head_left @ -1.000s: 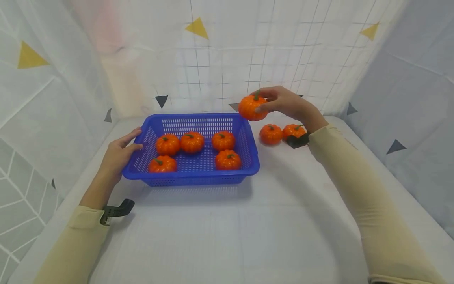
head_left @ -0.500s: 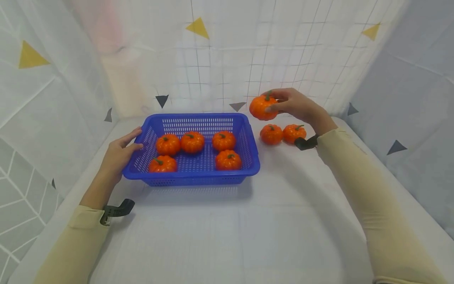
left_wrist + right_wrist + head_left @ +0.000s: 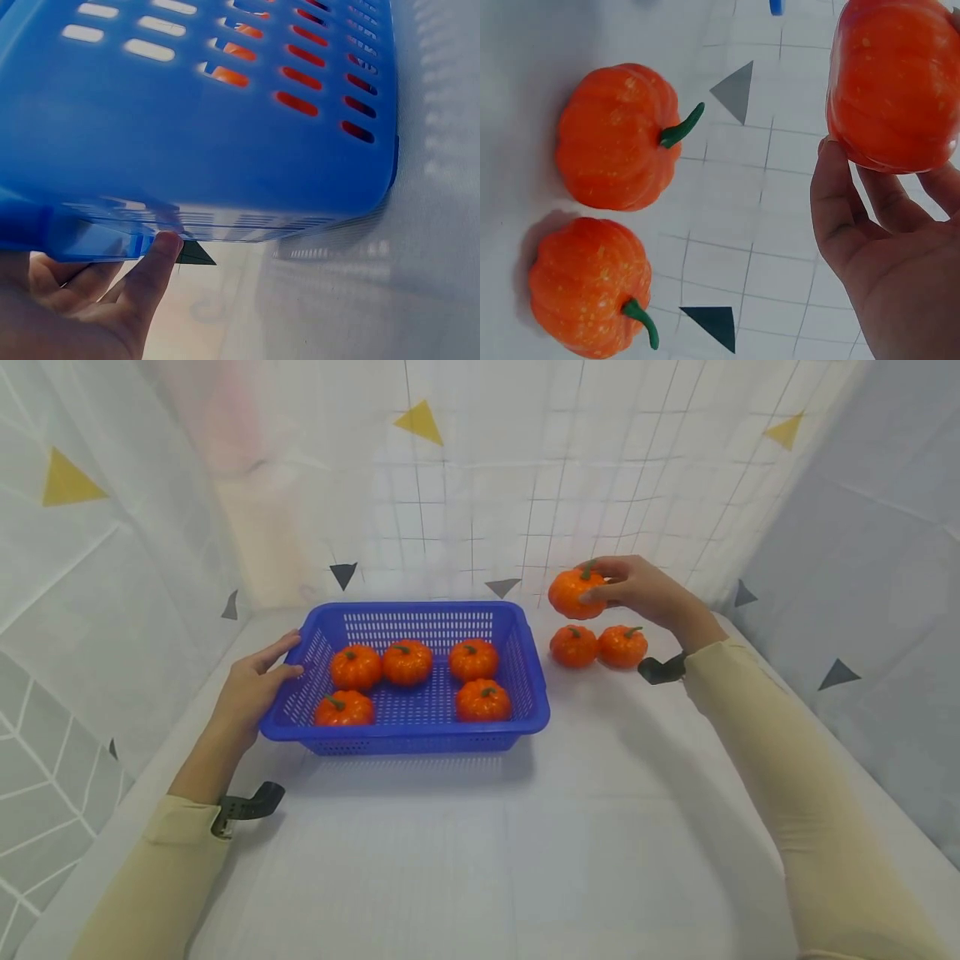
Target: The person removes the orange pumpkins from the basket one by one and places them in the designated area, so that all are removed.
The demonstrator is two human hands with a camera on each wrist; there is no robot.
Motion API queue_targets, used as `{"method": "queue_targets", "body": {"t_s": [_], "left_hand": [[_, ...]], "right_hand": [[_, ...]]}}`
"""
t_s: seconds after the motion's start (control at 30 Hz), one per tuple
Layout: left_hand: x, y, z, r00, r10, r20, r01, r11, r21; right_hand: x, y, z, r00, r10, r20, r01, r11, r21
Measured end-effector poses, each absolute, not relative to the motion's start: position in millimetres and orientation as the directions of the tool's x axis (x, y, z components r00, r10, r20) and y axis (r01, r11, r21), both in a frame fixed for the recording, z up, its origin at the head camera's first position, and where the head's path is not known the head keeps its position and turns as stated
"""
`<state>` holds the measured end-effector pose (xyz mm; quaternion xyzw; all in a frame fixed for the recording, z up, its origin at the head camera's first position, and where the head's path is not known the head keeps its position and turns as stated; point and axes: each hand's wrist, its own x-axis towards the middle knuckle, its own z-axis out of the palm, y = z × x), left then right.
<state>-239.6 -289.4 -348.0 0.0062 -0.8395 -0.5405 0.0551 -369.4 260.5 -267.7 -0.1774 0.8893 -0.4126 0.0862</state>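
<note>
A blue perforated plastic basket (image 3: 416,741) stands on the white table with several small orange pumpkins (image 3: 407,662) inside. At its left end, my left hand (image 3: 251,689) holds the rim, thumb on top; in the left wrist view a fingertip of the left hand (image 3: 97,300) lies against the wall. Right of the basket, my right hand (image 3: 645,589) grips an orange pumpkin (image 3: 576,594) with a green stem, in the air. Below it, two more pumpkins, one nearer (image 3: 573,647) and one farther right (image 3: 622,647), sit side by side on the table.
White sheeting (image 3: 480,468) with grid lines and yellow and dark triangles closes off the back. Grey-white side panels rise at left (image 3: 52,610) and right (image 3: 862,568). Dark wrist straps sit on both forearms.
My right hand has moved right and slightly down with the pumpkin, from beside the basket's back right corner to above the two table pumpkins. My left hand and the basket have stayed put.
</note>
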Motion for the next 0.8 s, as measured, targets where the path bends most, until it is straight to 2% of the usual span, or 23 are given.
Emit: {"method": "queue_targets", "body": {"t_s": [0.3, 0.8], "left_hand": [[-237.5, -287.9, -345.2, -0.994, -0.075, 0.085, 0.046, 0.415, 0.909], [-234.3, -285.5, -341.9, -0.994, -0.073, 0.087, 0.052, 0.393, 0.918]], "right_hand": [[-373.9, 278.9, -270.6, -0.927, -0.374, 0.007, -0.242, 0.586, -0.773], [-378.6, 309.1, -276.4, -0.956, -0.291, -0.046, -0.164, 0.655, -0.737]]}}
